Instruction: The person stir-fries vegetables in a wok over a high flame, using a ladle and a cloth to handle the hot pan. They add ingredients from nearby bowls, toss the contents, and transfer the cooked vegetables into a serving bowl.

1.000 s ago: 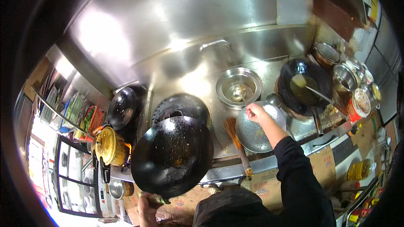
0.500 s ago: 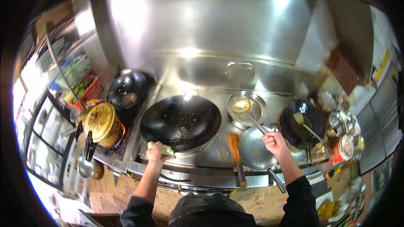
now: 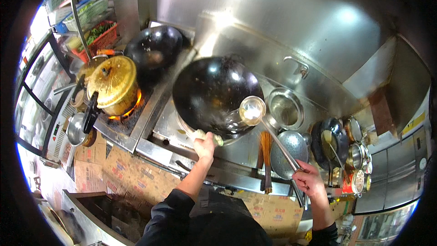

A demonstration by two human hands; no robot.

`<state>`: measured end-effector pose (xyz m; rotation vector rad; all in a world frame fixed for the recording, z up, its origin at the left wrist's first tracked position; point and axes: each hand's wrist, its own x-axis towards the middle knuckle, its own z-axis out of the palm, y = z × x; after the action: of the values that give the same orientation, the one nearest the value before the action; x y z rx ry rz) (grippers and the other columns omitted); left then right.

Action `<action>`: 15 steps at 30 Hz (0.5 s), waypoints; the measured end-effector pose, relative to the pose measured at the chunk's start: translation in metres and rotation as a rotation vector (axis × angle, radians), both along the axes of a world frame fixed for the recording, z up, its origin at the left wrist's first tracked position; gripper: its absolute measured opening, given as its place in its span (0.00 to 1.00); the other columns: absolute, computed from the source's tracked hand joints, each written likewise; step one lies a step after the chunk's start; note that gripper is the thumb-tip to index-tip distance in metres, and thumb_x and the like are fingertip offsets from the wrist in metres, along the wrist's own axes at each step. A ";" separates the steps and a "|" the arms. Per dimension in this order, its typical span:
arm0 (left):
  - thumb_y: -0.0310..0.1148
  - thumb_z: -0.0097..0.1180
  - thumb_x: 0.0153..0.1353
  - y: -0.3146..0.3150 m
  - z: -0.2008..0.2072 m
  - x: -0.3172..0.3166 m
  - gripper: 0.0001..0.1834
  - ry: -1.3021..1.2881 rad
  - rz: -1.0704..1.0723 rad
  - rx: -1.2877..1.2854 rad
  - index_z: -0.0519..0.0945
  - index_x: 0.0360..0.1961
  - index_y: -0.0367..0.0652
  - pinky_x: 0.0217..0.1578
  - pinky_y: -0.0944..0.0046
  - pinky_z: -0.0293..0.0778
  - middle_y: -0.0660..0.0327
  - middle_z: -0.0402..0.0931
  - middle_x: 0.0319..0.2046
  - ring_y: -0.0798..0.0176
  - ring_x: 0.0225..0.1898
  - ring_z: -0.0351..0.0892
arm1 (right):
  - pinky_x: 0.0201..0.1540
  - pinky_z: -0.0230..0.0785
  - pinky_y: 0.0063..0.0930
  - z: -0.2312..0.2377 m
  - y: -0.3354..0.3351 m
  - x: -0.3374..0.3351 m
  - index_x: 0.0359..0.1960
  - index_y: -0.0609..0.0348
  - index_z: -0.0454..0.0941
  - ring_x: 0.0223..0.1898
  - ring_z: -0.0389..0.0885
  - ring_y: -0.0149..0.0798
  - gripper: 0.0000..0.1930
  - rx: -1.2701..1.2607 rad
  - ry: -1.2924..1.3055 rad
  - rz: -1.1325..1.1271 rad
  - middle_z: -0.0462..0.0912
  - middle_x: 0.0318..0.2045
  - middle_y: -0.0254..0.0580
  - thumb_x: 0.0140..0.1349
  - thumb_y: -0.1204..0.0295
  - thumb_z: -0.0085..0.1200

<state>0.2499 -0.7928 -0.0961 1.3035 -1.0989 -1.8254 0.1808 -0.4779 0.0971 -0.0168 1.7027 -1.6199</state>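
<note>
My left hand (image 3: 204, 147) is closed around a folded pale cloth (image 3: 200, 135) at the near edge of a large black wok (image 3: 207, 91). The wok is tipped, its far side raised off the stove. In my right hand (image 3: 309, 178) is the long handle of a metal ladle (image 3: 252, 110). The ladle's bowl hangs over the wok's right side, tilted, and clear liquid shows in the wok beside it. Just right of the bowl stands a round steel pot (image 3: 300, 112) with liquid inside.
A perforated strainer (image 3: 289, 155) and a bamboo wok brush (image 3: 266, 161) lie to the right. Farther right is a dark wok (image 3: 322, 143) with a ladle in it. On the left, a lidded brassy pot (image 3: 112, 79) sits over flames, near another black wok (image 3: 154, 48). A faucet (image 3: 298, 66) projects behind.
The ladle has moved left from above the steel pot to over the wok. My left hand now has the wok tipped up. The whole view has turned.
</note>
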 end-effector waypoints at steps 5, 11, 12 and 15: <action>0.28 0.55 0.50 0.005 0.010 -0.002 0.06 0.143 0.049 0.056 0.73 0.24 0.36 0.18 0.64 0.74 0.62 0.74 0.21 0.67 0.19 0.74 | 0.12 0.54 0.15 -0.010 0.037 0.021 0.58 0.60 0.66 0.12 0.66 0.25 0.28 0.051 0.345 -0.126 0.73 0.17 0.34 0.51 0.85 0.48; 0.37 0.59 0.50 -0.014 -0.023 0.007 0.17 0.095 -0.014 0.091 0.71 0.39 0.41 0.32 0.58 0.77 0.60 0.74 0.35 0.63 0.33 0.75 | 0.24 0.67 0.31 -0.082 0.173 -0.013 0.29 0.64 0.75 0.19 0.75 0.37 0.13 0.982 0.621 -0.020 0.76 0.20 0.44 0.48 0.66 0.60; 0.38 0.60 0.50 -0.013 -0.009 0.009 0.19 0.086 -0.039 0.085 0.72 0.40 0.38 0.34 0.58 0.78 0.59 0.75 0.37 0.62 0.34 0.76 | 0.25 0.67 0.34 -0.088 0.179 -0.017 0.23 0.65 0.75 0.20 0.76 0.40 0.15 1.250 0.758 -0.048 0.76 0.18 0.47 0.45 0.64 0.62; 0.42 0.60 0.53 -0.009 -0.011 0.010 0.22 0.093 -0.066 0.034 0.73 0.41 0.36 0.34 0.61 0.79 0.58 0.75 0.36 0.62 0.34 0.77 | 0.28 0.67 0.40 -0.125 0.229 -0.022 0.19 0.64 0.75 0.21 0.75 0.51 0.17 1.381 0.769 0.032 0.76 0.18 0.51 0.42 0.59 0.60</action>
<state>0.2600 -0.8015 -0.1073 1.2016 -1.0763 -1.9410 0.1585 -0.2491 -0.0279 0.0157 3.0341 -0.0740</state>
